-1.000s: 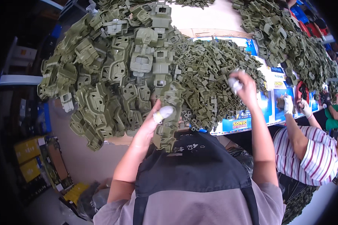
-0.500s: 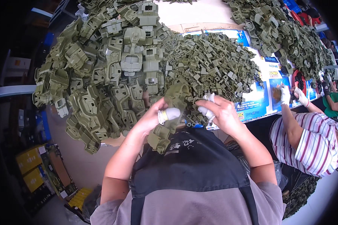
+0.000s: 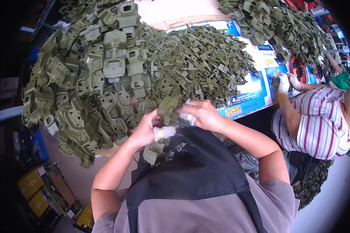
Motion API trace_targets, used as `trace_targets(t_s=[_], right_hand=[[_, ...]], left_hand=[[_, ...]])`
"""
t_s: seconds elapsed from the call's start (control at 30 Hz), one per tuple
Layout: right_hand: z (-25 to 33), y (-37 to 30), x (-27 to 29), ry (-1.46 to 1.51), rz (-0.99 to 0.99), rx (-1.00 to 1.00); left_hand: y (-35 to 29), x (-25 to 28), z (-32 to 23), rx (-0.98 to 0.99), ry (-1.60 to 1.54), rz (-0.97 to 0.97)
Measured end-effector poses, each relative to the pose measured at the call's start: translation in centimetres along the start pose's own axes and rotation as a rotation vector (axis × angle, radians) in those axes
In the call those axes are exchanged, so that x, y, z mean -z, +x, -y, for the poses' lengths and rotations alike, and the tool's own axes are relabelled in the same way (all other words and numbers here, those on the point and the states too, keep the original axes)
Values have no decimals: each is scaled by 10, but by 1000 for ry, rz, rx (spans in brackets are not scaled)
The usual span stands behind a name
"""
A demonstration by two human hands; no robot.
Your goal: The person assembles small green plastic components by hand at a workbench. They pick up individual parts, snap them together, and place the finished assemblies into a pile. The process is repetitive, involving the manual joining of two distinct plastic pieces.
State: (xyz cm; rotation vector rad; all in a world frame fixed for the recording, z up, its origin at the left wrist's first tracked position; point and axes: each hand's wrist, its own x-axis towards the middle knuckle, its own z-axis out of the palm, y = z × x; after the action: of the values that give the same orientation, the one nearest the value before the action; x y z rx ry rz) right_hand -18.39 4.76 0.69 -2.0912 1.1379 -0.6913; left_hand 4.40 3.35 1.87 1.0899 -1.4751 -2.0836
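Observation:
My left hand (image 3: 145,131), with a pale finger cover on its thumb, grips an olive-green plastic vehicle body (image 3: 169,110). The body's lower end juts out below that thumb, in front of the black apron. At the body's upper right side is my right hand (image 3: 207,115), its covered fingertips pinched together against or beside it. Whether a small part is between those fingertips cannot be made out. Beyond the hands lies a heap of small olive-green plastic parts (image 3: 198,62). Stacked vehicle bodies (image 3: 114,68) fill the table's left side.
Blue and white printed sheeting (image 3: 256,93) covers the table under the small parts. Another green heap (image 3: 276,27) stands at the far right. A co-worker in a striped shirt (image 3: 315,120) works at the right with gloved hands. Yellow boxes (image 3: 37,202) stand at lower left.
My right hand has moved in closer to my left, up against the vehicle body. The body's upper end is turned differently. The whole view has shifted, so the table appears farther left.

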Motion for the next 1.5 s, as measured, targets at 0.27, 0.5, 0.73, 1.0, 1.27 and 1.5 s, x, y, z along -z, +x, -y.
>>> trace_targets(t_s=[0.27,0.5,0.73,1.0,1.27,1.5], right_hand=[[-32,25,31,350,-156,-153],[-127,41,3,-681,-349,-379],[1,-30,16,1016,168,-579],[17,-64,-7,467,369,-302],[46,-22,1,222,-35,-106],[61,-16,21,39,218,-15]], left_hand=[[11,19,4,32,-262,-196],[13,30,31,91,-519,-557],[-16,10,19,73,-662,-380],[-14,-7,18,192,-681,-407],[-10,-9,29,185,-803,-416],[-10,-16,13,294,-879,-386]])
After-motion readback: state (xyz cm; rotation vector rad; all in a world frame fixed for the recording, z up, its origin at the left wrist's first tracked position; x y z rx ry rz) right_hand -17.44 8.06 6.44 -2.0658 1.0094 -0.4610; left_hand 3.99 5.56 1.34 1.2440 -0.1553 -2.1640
